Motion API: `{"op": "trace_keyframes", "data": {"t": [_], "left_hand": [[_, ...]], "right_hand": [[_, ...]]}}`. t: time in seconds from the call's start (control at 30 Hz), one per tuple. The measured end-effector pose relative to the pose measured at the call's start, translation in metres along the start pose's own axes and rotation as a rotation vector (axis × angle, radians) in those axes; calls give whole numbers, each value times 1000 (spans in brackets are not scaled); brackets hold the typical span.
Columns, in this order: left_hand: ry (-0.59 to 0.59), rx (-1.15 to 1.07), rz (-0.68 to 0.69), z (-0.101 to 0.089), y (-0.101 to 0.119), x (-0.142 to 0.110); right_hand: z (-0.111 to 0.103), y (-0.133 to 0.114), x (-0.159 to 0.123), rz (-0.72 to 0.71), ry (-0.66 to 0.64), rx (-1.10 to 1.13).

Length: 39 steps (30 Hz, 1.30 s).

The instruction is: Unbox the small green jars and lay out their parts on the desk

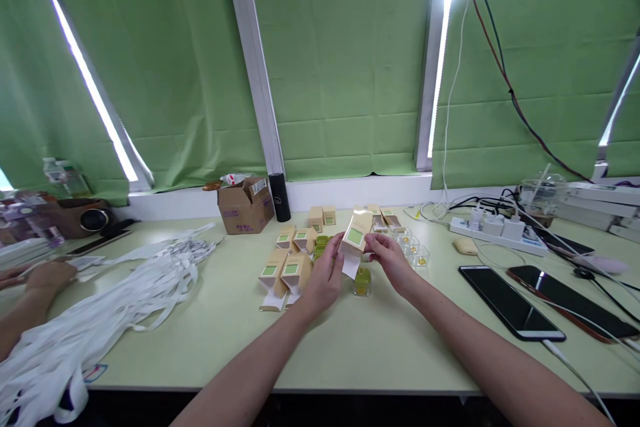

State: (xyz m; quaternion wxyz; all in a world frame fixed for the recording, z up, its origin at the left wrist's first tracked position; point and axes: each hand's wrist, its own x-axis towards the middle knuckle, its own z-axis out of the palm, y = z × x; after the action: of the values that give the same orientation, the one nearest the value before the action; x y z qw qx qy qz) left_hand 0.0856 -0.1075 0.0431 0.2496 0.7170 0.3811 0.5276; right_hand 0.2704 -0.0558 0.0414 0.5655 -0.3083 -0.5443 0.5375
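A small tan carton [358, 229] with a green window is held up between my two hands, its white bottom flap hanging open. My left hand [324, 275] grips its left side and my right hand [389, 259] pinches its right side. Just below stands a small jar [362, 281] with green contents on the table. To the left, several similar cartons [297, 269] lie with flaps open, and green jars [321, 245] sit partly hidden behind my left hand. Clear round containers with yellow centres [421, 255] stand beyond my right hand.
Two phones [510, 301] with cables and a power strip [500, 232] lie at right. A heap of white straps [120, 300] covers the left, where another person's hand [50, 277] works. A cardboard box [245, 207] and black cylinder [279, 197] stand at the back.
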Motion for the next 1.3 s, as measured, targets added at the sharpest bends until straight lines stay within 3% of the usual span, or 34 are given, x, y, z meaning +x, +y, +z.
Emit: {"op": "trace_keyframes", "data": {"t": [0.33,0.73,1.07,1.3], "left_hand": [[142,15,-16,1,-2,2],[48,-95,-59,4,-1,1],[0,-432,-138,-1,4,3],[25,-402,-209,-4,9,3]], "right_hand": [[9,-8,-5,28,-36,-51],[6,-6,-7,22,-105,-64],[8,-14,-8,33,-48,-77],[5,-12,-6,38,37,-35]]}}
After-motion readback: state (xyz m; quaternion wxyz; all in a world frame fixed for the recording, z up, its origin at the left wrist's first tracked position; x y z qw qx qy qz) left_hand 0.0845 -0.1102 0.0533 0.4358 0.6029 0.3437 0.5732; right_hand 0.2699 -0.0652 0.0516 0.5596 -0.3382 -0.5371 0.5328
